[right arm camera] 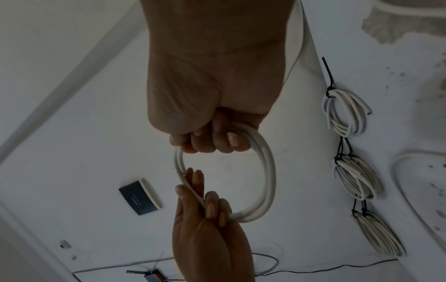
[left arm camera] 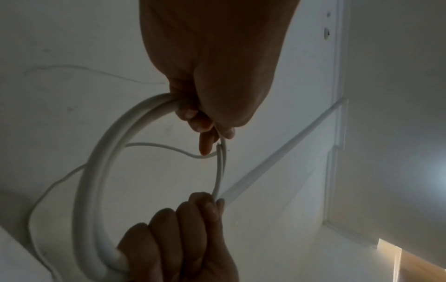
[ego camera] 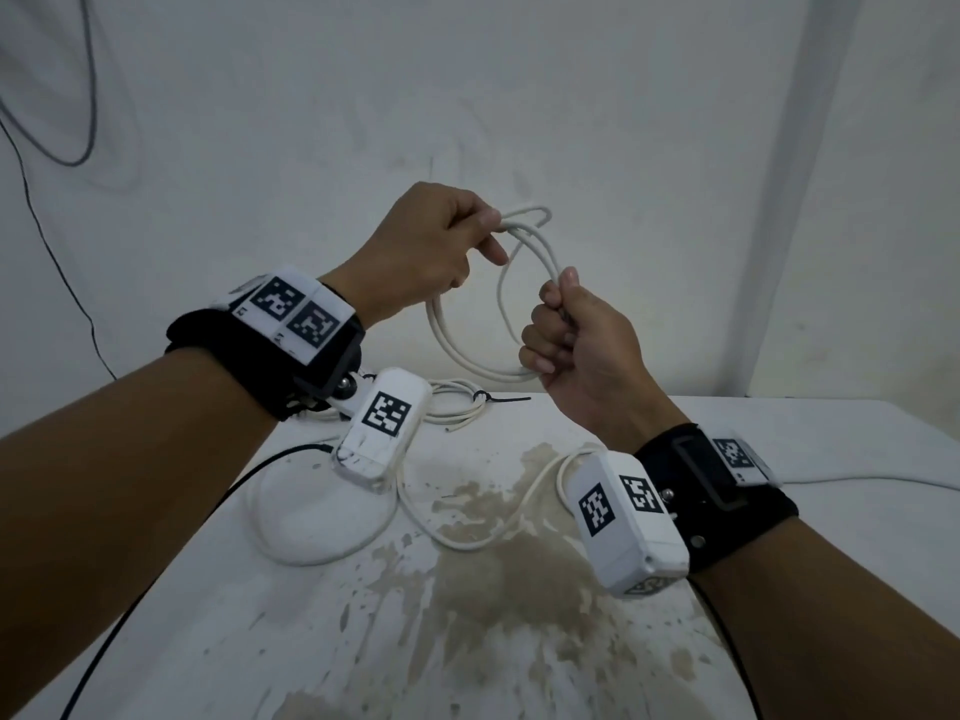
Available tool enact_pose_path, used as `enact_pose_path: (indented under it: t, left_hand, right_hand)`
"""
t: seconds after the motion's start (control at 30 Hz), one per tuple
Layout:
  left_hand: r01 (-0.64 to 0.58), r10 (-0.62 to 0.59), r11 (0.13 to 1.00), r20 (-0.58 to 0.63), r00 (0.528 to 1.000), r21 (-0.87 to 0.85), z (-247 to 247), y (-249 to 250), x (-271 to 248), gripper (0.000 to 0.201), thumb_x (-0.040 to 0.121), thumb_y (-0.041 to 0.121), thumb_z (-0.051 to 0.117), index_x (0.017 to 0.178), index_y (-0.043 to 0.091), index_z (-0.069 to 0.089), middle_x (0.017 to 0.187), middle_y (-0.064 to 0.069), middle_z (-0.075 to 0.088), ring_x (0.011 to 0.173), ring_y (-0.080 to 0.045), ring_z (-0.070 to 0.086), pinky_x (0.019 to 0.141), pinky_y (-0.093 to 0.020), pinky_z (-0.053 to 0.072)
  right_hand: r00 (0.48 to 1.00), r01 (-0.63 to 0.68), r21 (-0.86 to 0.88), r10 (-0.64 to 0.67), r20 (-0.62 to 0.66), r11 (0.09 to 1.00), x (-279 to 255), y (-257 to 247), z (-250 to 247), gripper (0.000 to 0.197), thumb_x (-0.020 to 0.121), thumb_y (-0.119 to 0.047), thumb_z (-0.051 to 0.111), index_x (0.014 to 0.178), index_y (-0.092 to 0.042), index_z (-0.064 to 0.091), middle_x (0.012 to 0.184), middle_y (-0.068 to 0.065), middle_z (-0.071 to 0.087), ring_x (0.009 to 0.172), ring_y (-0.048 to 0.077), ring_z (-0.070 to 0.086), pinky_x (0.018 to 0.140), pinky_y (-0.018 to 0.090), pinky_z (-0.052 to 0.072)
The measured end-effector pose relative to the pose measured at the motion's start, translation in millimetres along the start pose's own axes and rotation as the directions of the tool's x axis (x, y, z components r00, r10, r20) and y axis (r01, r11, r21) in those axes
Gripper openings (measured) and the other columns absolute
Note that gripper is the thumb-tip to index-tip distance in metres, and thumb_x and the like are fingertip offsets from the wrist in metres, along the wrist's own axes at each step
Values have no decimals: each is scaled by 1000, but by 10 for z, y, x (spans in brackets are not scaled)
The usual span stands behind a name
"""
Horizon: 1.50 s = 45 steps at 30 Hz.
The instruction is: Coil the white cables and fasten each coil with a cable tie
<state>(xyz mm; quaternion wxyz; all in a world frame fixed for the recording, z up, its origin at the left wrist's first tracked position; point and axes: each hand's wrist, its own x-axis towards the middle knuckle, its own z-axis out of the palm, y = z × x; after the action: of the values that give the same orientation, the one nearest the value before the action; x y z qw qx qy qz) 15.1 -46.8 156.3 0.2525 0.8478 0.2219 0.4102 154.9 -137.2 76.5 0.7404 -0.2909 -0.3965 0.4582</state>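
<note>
A white cable coil [ego camera: 460, 356] of a few loops hangs in the air above the table. My left hand [ego camera: 470, 236] grips its top, fingers curled round the bunched strands, index finger pointing down. My right hand [ego camera: 550, 330] is fisted round the coil's right side, thumb up. In the left wrist view the left hand [left arm camera: 205, 122] holds the coil [left arm camera: 94, 171] from above, a cut cable end sticks out by its fingers, and the right hand [left arm camera: 183, 234] grips below. In the right wrist view the right hand [right arm camera: 217, 139] clasps the coil [right arm camera: 267, 171] opposite the left hand [right arm camera: 207, 209].
A stained white table [ego camera: 831, 537] holds loose white cable loops [ego camera: 291, 556]. A coil tied with a black cable tie [ego camera: 498, 400] lies at the back. The right wrist view shows three tied coils [right arm camera: 357, 177] in a row. A thin black wire [ego camera: 156, 563] crosses the table's left.
</note>
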Motion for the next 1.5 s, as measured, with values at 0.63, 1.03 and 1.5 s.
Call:
enact_pose_path:
  t: [0.63,1.03,1.5]
  left_hand:
    - [55,-47,998,210,977,-36,4,-14,-22,24,101,19,51,89,14,71,67,2,62,50,-15,37,46,-25,33]
    - [-4,4,1000,-86,996,-9,128,-46,0,27,92,35,65,74,19,77,66,-13,42,61,-21,35,53,-19,33]
    - [-77,75,997,-133,988,-6,45,-58,-25,48,94,30,65,76,-15,63,62,-11,36,58,-21,30,52,-21,29]
  right_hand:
    - [983,-25,-220,-16,-183,975,56,-2,-28,37,107,-35,40,74,-18,45,50,-7,27,43,10,21,41,22,24]
    - [991,64,-563,-118,-60,824,8,-32,74,40,105,-35,44,76,-12,56,45,-8,34,42,11,31,49,25,38]
    - [913,260,-917,-386,131,303,235,-422,138,24,97,-25,59,82,-14,75,71,-4,70,66,9,61,71,31,51]
